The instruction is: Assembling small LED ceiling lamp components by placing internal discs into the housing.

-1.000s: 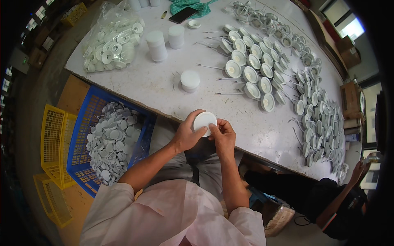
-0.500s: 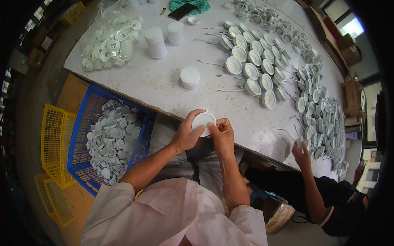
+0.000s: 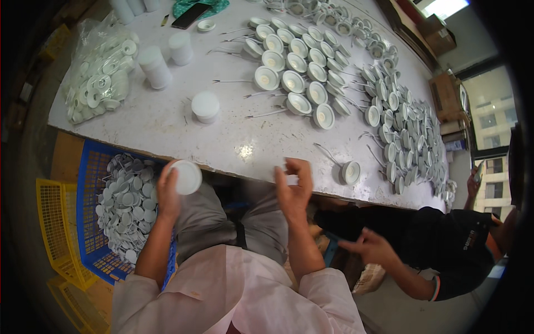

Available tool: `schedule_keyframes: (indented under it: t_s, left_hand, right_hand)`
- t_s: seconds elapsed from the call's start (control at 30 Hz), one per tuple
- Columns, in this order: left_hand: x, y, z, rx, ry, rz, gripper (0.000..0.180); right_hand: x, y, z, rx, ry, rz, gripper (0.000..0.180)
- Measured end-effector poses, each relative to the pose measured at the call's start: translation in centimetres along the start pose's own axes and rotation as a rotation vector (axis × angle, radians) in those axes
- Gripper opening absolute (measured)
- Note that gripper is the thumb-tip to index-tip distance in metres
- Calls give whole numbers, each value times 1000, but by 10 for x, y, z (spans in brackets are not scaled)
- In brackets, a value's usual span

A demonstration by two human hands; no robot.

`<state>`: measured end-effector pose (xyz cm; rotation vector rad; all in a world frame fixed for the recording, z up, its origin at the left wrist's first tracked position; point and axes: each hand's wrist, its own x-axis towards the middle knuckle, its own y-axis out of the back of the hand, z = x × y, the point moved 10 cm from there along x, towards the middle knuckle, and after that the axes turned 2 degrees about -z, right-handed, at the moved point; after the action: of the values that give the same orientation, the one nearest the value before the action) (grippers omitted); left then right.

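Note:
My left hand (image 3: 167, 195) grips a round white lamp cover (image 3: 189, 177) by its edge, over my lap near the table's front edge. To its right my right hand (image 3: 295, 192) is raised with the fingers apart and nothing in them, slightly blurred. Beyond that hand a single white lamp housing (image 3: 350, 173) with a wire tail lies close to the table edge. A short stack of white discs (image 3: 206, 107) stands farther back. Rows of cup-shaped white lamp housings (image 3: 293, 82) with wires cover the table's middle.
A blue basket (image 3: 89, 222) full of small white round parts with stems stands at my left, beside yellow crates (image 3: 55, 222). On the table (image 3: 156, 131) are a clear bag of white rings (image 3: 103, 83), taller white stacks (image 3: 156, 67) and a phone (image 3: 191, 15). A co-worker's hand (image 3: 372, 247) is at right.
My hands have parted: the left has moved left with the cover, and the right has let go. The co-worker's hand has drawn back from the table, and a lone housing now lies near the edge.

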<state>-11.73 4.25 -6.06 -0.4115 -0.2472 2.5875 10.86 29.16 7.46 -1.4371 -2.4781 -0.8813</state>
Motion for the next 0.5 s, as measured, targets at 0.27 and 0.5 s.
schedule_keyframes:
  t_s: [0.27, 0.5]
  left_hand:
    - [-21, 216, -46, 126, 129, 282, 45]
    - [-78, 428, -110, 285, 358, 645, 54]
  right_hand:
    - [-8, 148, 63, -810, -36, 434, 71]
    - [-16, 153, 115, -535, -314, 330, 80]
